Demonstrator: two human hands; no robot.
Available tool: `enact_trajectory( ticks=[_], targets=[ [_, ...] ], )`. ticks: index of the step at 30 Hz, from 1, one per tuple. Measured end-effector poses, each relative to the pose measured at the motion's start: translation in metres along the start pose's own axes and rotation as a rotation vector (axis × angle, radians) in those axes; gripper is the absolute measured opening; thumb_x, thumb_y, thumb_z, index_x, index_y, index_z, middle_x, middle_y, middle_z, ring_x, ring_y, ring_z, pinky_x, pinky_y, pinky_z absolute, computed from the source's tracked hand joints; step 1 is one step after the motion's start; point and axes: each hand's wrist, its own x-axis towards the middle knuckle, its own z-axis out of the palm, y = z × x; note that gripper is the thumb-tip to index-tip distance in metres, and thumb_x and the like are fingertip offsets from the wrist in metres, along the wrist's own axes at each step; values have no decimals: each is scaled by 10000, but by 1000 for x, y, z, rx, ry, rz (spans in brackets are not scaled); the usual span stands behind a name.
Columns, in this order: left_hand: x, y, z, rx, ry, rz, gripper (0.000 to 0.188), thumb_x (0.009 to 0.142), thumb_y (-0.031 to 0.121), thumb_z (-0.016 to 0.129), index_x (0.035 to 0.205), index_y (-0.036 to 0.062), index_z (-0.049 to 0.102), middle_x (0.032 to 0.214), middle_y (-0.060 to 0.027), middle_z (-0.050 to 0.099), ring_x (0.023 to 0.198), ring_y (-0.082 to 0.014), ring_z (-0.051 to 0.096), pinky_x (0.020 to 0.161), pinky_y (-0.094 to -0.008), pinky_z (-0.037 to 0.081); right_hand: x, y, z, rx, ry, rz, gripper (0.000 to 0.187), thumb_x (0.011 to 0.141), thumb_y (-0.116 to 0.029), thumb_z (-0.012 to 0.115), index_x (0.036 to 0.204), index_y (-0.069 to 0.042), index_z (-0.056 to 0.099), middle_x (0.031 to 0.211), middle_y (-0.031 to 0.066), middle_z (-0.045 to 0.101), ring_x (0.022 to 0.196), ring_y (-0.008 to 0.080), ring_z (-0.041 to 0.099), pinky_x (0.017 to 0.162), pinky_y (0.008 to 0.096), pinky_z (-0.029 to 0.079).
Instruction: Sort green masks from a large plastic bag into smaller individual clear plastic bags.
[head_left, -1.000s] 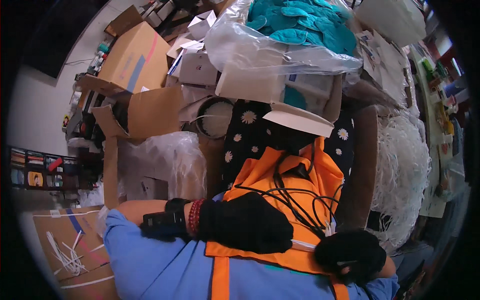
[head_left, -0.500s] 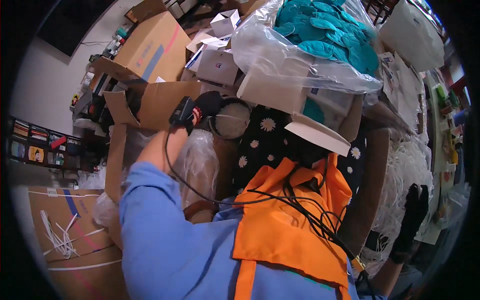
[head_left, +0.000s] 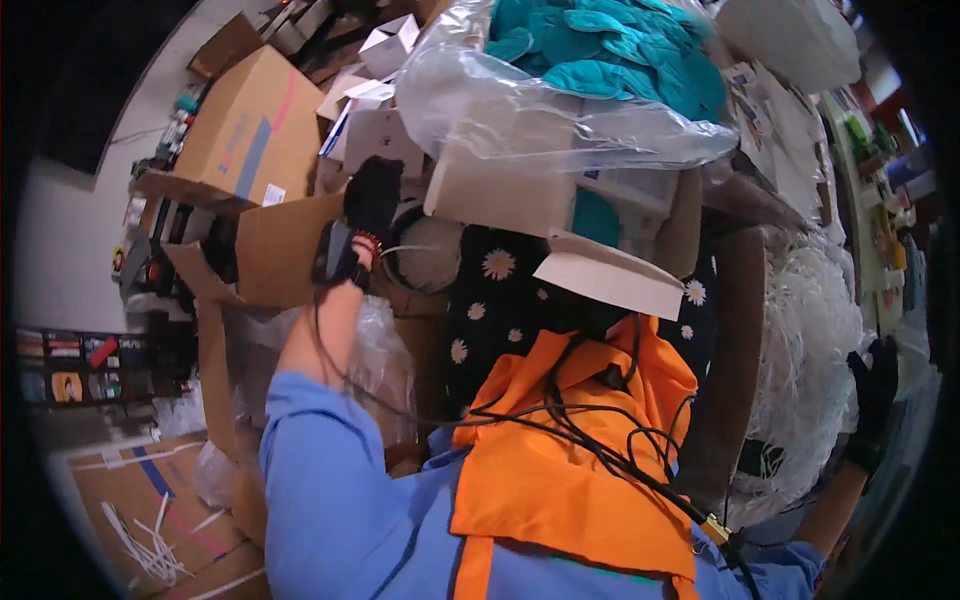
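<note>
Black-gloved left hand is pointing forward toward the pale, boxy cardboard carton sitting just beyond; whether its fingers are gripping, I cannot tell. Farther off, the black-gloved right hand is extending open fingers beside white stringy strands.

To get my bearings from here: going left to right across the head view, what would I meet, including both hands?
Black shelf, gloved left hand, round dark-rimmed tub, black daisy-print cloth, tangled white strands, gloved right hand.
</note>
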Motion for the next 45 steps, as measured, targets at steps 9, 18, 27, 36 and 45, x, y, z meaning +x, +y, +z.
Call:
enact_trajectory(
  ticks=[9, 18, 27, 36, 45],
  targets=[
    [111, 158, -95, -910, -417, -37, 216, 830, 118, 639, 1031, 46, 674, 1035, -113, 664, 790, -229, 654, 702, -321, 525, 23, -75, -41, 277, 192, 80, 385, 734, -355, 781, 980, -78, 677, 983, 75, 691, 886, 260, 663, 756, 396, 536],
    [141, 237, -52, -851, -542, 342, 351, 784, 49, 595, 1134, 60, 615, 1087, -176, 633, 958, -344, 631, 844, -399, 514, 48, -183, -49, 372, -67, -69, 182, 848, 14, 610, 1019, -29, 656, 995, 95, 684, 942, 215, 661, 849, 321, 505],
    [135, 295, 36, -593, -477, 570, 270, 760, 61, 592, 1013, 52, 687, 1026, -201, 647, 959, -374, 622, 859, -446, 495, 68, -283, -55, 710, -377, 125, 150, 819, -2, 628, 961, -43, 654, 919, 106, 672, 860, 236, 665, 781, 317, 502],
    [149, 295, 11, -522, -552, 581, 161, 770, 156, 616, 871, 63, 701, 916, -167, 655, 837, -332, 629, 758, -440, 509, 68, -306, -44, 736, -291, -71, 97, 799, -68, 668, 892, -89, 656, 867, 101, 655, 805, 294, 642, 705, 349, 497],
    [155, 273, -21, -633, -746, 244, 374, 857, 163, 587, 1218, 64, 591, 1189, -200, 591, 1099, -339, 583, 942, -427, 473, 74, -354, -51, 898, -52, -70, 118, 774, -56, 676, 888, -72, 646, 842, 93, 646, 788, 268, 626, 733, 360, 496]
  ],
)
